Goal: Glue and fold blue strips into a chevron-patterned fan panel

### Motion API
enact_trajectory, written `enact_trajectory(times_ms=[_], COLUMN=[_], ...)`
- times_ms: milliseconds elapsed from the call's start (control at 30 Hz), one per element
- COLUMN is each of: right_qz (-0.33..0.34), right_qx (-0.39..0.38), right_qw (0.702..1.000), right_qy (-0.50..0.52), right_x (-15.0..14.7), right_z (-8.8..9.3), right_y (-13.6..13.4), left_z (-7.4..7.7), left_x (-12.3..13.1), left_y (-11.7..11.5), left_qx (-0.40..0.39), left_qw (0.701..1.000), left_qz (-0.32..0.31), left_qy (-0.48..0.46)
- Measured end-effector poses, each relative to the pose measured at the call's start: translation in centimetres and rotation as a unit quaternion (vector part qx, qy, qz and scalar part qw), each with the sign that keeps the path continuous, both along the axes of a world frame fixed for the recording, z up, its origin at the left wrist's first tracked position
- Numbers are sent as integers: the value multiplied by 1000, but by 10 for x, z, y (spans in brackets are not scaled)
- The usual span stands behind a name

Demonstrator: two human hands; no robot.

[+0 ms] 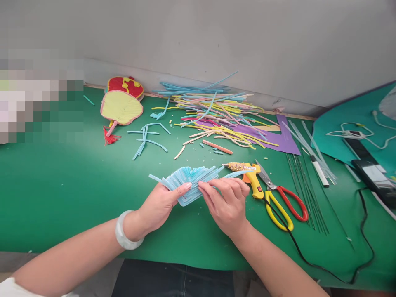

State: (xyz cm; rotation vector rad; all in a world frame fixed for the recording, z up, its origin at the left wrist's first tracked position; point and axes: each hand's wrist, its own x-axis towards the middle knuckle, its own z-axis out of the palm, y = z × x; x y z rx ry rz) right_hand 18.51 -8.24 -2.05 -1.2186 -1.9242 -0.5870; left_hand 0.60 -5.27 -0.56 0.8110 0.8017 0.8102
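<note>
Blue fan (192, 193) sits over the green table (77, 185), pinched between your left hand's (157, 202) thumb and fingers and your right hand's (227, 202) closed fingertips. Glue gun (255, 182) and scissors (271, 186) crowd your right; coloured sticks (216, 111) lie heaped beyond.

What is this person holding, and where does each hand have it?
A fan-shaped piece of light-blue strips: the left hand grips its lower left edge, and the right hand pinches its right side.

Behind the held bundle (194, 178), pipe cleaners (213, 109) lie heaped on the worktop (77, 177) — fans (121, 108) to their left, a glue gun (255, 181) before them, scissors (271, 186) at its right.
</note>
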Motion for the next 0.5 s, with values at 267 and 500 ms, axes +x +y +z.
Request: enact_trajectory(times_ms=[267, 500], right_qz=[-9, -14], right_qx=[41, 61], right_qw=[997, 996], right_qy=[-70, -66], right_x=[-1, -4], right_z=[-3, -3], right_y=[-4, -4], left_z=[1, -1], left_x=[0, 0], left_y=[-2, -4], left_qx=[22, 45], left_qw=[1000, 998], left_qz=[2, -26], left_qy=[10, 22])
